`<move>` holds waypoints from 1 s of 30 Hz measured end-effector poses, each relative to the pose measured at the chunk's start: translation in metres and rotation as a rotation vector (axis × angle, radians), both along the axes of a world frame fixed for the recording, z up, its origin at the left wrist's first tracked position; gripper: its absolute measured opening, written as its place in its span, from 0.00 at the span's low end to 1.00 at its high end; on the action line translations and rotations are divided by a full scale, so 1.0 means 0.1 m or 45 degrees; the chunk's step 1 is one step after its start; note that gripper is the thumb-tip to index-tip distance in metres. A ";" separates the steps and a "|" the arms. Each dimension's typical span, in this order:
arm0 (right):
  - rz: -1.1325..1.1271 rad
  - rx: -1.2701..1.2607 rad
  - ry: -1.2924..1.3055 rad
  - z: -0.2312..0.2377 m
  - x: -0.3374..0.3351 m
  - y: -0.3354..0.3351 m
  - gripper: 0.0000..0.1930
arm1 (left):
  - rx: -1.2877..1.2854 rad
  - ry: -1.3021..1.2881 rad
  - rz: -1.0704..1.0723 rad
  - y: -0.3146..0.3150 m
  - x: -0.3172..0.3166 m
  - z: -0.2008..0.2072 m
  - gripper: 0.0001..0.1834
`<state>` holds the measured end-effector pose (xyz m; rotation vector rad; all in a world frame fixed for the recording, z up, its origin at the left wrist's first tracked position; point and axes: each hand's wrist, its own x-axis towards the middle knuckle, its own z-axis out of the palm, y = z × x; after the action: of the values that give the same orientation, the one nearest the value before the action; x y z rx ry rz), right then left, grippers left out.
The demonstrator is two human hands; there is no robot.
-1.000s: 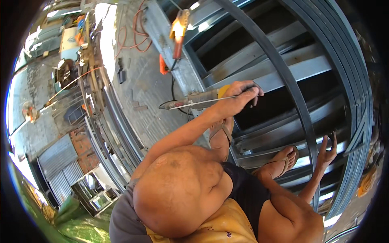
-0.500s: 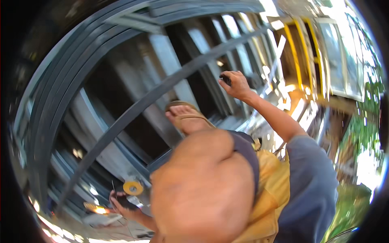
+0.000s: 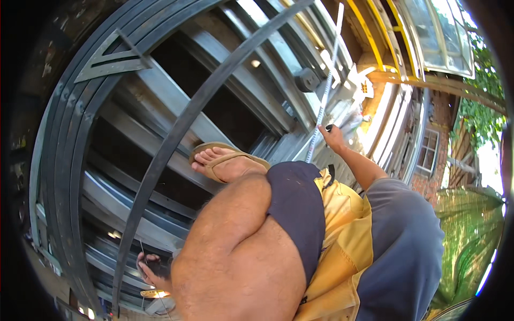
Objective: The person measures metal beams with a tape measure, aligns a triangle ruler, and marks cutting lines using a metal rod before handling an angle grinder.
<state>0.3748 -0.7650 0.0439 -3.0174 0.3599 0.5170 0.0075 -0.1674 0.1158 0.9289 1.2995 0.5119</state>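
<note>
Low at the left, past my bent knee, my left hand (image 3: 152,271) is closed round a dark object with a thin rod (image 3: 142,247) sticking up from it; its kind I cannot make out. A short yellow strip (image 3: 154,293) lies just below that hand. On the right my right hand (image 3: 334,139) is closed on a small black object (image 3: 329,128), mostly covered by the fingers. Beside its fingertips runs a long white strip with markings, like a measuring tape blade (image 3: 324,96); whether they touch is unclear.
Dark curved-looking metal bars (image 3: 59,160) lie at the left, with a triangular metal piece (image 3: 113,60) across them. One long bar (image 3: 179,128) crosses above grey metal profiles (image 3: 176,99). My sandalled foot (image 3: 227,160) rests among them. A round dark object (image 3: 306,80) sits near the white strip.
The view has turned, and my right hand is now lower and closer to the white strip. A yellow disc near my left hand is out of sight.
</note>
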 end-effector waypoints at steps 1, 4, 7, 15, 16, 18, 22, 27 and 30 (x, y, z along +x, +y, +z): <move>-0.007 0.058 -0.040 -0.16 0.04 0.05 0.37 | 0.011 0.007 0.012 0.03 -0.03 0.09 0.16; -0.221 -0.003 0.095 -0.35 0.12 0.24 0.35 | 0.022 0.030 0.056 0.03 -0.02 0.15 0.16; -0.209 -0.168 -0.001 -0.62 0.12 -0.15 0.34 | 0.121 0.049 0.101 0.08 0.09 0.19 0.16; -0.096 -0.052 -0.534 -0.74 0.66 -0.33 0.20 | 0.154 0.035 0.125 0.00 -0.11 0.08 0.15; -0.023 0.019 -0.523 -0.66 0.72 0.00 0.20 | 0.176 0.038 0.130 -0.01 -0.08 0.04 0.15; 0.160 0.200 -0.466 -0.54 0.82 0.81 0.19 | 0.228 0.077 0.109 0.00 -0.10 0.19 0.16; 0.472 0.400 -0.353 -0.18 0.93 2.09 0.18 | 0.266 -0.078 0.180 0.06 -0.20 0.16 0.21; 0.786 0.444 -0.266 0.44 0.98 3.21 0.16 | 0.383 -0.179 0.196 0.11 -0.37 0.25 0.32; 0.955 0.403 -0.223 0.97 0.97 3.77 0.16 | 0.412 -0.072 0.228 0.08 -0.62 0.35 0.34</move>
<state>0.4720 -0.3878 0.1409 -2.7579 -0.8093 0.2877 -0.0540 -0.1592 0.1508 1.0598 1.2763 0.9017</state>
